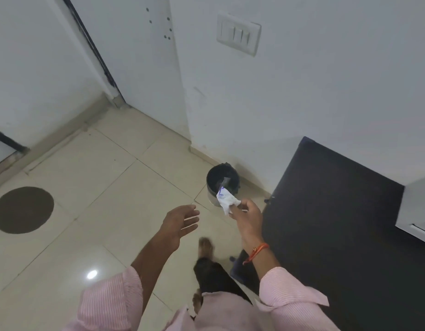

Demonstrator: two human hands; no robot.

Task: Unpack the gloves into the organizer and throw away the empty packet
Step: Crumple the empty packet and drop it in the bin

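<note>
My right hand (pixel 246 215) pinches a crumpled white packet (pixel 225 199) with blue print and holds it out over the near rim of a small round bin (pixel 212 185). The bin has a dark liner and stands on the floor by the wall. My left hand (pixel 180 223) hangs open to the left of the bin, fingers spread, holding nothing. No gloves and no organizer are in view.
A black table (pixel 338 211) fills the right side, close to the bin, with a white device (pixel 419 211) on its far right. Cream floor tiles (pixel 99 187) spread left, with a dark round mark (pixel 22 209). A white door (pixel 125 51) and a switch plate (pixel 239 34) are on the walls. My foot (pixel 206 247) is below the hands.
</note>
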